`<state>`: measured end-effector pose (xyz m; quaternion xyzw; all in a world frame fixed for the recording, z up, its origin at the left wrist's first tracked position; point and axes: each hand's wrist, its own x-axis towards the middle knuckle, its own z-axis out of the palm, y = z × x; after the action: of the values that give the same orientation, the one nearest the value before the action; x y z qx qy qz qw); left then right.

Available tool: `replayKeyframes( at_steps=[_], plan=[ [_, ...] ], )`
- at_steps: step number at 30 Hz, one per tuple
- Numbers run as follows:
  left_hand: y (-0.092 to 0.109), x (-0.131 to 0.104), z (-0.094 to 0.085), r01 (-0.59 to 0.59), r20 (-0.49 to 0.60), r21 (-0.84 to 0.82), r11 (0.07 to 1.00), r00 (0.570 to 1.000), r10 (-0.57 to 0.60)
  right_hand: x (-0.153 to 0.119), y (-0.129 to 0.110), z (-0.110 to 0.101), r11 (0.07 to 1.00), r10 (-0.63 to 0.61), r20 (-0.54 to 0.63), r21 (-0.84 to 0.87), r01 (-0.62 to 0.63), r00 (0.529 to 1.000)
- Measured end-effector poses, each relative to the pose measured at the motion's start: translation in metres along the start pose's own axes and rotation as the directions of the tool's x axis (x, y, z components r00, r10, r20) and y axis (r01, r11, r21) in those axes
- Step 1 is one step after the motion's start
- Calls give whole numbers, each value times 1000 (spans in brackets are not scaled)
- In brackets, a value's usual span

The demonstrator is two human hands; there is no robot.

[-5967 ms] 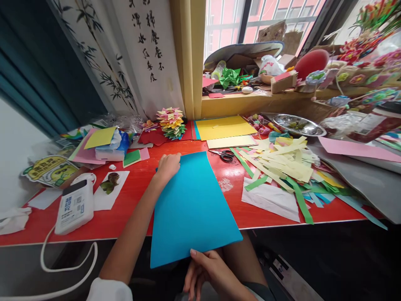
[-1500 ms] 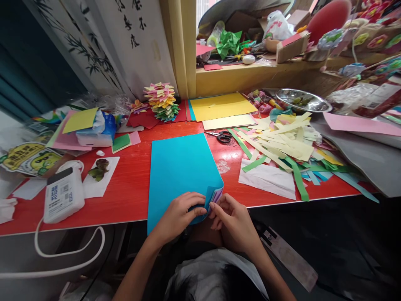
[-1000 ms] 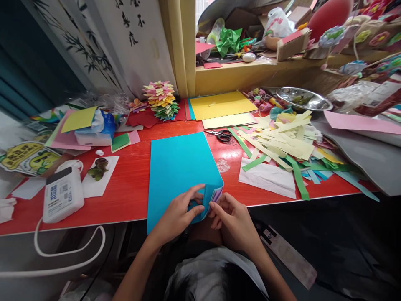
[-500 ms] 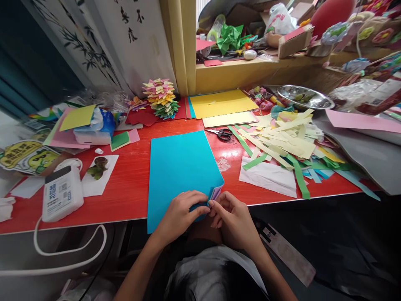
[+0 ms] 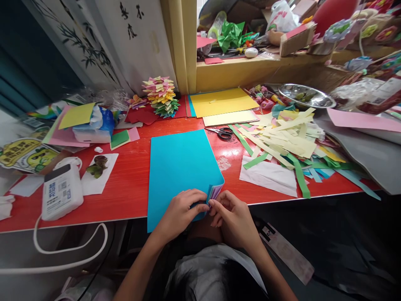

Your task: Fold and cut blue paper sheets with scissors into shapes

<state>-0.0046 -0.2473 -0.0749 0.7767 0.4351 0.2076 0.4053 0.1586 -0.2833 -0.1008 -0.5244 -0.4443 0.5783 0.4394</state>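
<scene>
A stack of coloured paper (image 5: pixel 178 167), blue sheet on top, lies on the red table and juts past its front edge. Its near right corner is bent up, and purple edges show among the sheets there. My left hand (image 5: pixel 186 209) rests on the blue sheet near that corner, thumb and fingers curved around the raised part. Thumb and fingertips of my right hand (image 5: pixel 230 211) pinch the paper edges at the corner. The fingertips of both hands nearly meet. How many sheets are in the pinch is hidden.
Black-handled scissors (image 5: pixel 223 133) lie behind the stack. To the right is a pile of paper strips (image 5: pixel 282 138) beside a metal bowl (image 5: pixel 305 96). A folded-paper model (image 5: pixel 160 97) stands at the back by yellow sheets (image 5: pixel 224 102). At left sits a white power box (image 5: pixel 62 194).
The bent corner of the stack fans slightly wider, with more of the purple edges showing. Both hands keep nearly the same place.
</scene>
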Motion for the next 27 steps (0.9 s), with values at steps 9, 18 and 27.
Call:
replayKeyframes(
  at_steps=[9, 18, 27],
  plan=[
    [1, 0, 0, -5, 0, 19, 1000, 1000, 5, -2, -2, 1, 1000, -1, -11, -26, 0, 1000],
    [-1, 0, 3, -10, -16, 37, 999, 1000, 11, -2, -3, 0, 999, -3, -13, -41, 2, 1000],
    [52, 29, -28, -327, 413, 575, 750, 907, 79, -11, -23, -28, 925, 59, 147, -381, 1, 987]
  ],
)
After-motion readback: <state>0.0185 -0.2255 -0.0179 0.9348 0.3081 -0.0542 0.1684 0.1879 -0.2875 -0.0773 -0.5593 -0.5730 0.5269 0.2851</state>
